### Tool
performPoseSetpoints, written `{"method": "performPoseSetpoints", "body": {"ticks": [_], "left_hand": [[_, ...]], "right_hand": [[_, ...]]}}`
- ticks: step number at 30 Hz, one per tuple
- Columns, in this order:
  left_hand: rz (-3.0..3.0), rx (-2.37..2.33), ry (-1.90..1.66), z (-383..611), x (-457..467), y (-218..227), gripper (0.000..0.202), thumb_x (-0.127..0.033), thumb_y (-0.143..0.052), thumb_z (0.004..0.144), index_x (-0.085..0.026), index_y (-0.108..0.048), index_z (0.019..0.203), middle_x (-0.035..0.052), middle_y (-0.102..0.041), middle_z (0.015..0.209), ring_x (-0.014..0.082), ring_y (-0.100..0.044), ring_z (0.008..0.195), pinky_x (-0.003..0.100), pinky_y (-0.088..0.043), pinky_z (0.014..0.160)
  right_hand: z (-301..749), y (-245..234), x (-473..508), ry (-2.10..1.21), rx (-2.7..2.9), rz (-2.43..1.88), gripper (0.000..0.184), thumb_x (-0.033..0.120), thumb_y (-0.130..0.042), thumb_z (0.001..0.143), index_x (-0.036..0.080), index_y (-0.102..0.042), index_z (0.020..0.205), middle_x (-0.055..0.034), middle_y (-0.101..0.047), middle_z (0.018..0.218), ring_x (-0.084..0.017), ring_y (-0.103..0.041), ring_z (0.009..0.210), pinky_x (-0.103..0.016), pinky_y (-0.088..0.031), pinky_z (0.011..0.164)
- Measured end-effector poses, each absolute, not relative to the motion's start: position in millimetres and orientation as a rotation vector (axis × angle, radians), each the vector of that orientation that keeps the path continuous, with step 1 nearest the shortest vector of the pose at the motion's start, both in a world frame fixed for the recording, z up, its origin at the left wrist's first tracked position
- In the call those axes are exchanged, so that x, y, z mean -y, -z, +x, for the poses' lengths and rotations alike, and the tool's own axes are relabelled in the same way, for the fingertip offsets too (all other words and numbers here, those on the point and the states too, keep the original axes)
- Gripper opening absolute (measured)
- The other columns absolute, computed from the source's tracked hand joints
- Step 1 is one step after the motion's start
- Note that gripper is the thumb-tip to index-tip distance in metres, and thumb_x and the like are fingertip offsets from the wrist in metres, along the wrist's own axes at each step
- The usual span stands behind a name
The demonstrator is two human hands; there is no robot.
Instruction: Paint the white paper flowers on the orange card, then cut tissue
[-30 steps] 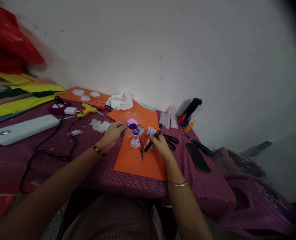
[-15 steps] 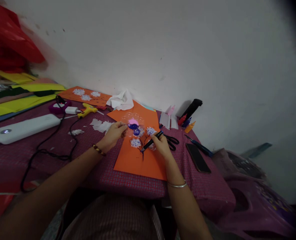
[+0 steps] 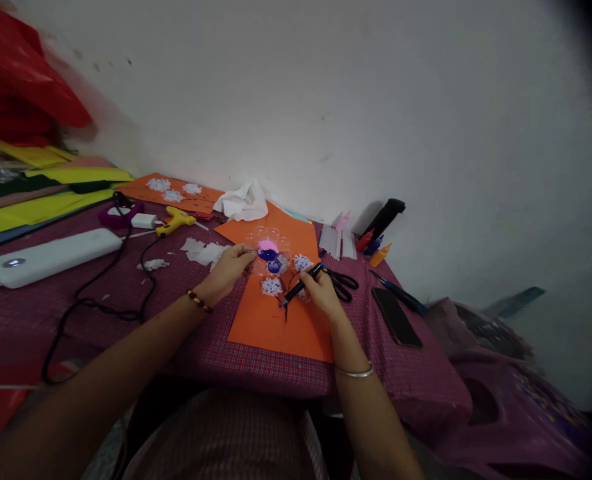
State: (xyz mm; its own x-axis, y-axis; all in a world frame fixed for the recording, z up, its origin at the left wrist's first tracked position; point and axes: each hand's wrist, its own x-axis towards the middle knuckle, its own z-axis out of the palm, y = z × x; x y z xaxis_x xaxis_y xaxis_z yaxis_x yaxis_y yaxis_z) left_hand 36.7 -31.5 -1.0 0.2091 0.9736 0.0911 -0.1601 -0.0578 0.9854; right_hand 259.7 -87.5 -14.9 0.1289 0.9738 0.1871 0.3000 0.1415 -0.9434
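Note:
My left hand pinches the near left edge of a clear, flower-shaped paint palette over the orange paper. Pink and dark blue-violet paint lies in its wells. Between the fingers of my right hand is a black marker, slanting down to the left. Its tip is at dark branch lines drawn on the orange paper; I cannot tell whether it touches. White flowers with violet specks sit around the lines, one partly hidden by my right hand.
Black-handled scissors lie right of the paper, with a phone farther right. Small paint bottles stand near the wall. At left are a yellow glue gun, its looping cord, a white power strip and torn tissue.
The marker's tip has shifted slightly left along the drawn branches, and my right hand has moved a little with it. My left hand keeps its hold on the palette.

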Motion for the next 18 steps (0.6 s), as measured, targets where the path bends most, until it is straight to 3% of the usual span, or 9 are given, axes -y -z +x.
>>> {"method": "performPoseSetpoints", "body": {"ticks": [8,18], "left_hand": [[1.27,-0.912,-1.172,37.6,33.1,-0.3,0.015,-0.028,-0.061,0.074,-0.018,-0.053,0.068,-0.0023,-0.056,0.056,0.0095,-0.049,0.047,0.022,-0.036,0.045],[1.281,-0.913,-1.172,37.7,31.5,2.2,0.016,-0.03,-0.062,0.073,-0.018,-0.053,0.068,-0.0026,-0.055,0.056,0.0098,-0.049,0.047,0.022,-0.037,0.046]], "right_hand": [[259.7,13.3,88.8,-0.79,1.371,-1.358,0.031,0.048,-0.066,0.077,0.02,-0.054,0.07,0.0074,-0.049,0.044,-0.01,-0.045,0.039,-0.023,-0.035,0.042],[258.6,14.1,87.9,-0.823,1.246,-1.319,0.03,0.047,-0.069,0.072,0.021,-0.055,0.067,0.0081,-0.047,0.04,-0.01,-0.042,0.033,-0.022,-0.033,0.035]]}}
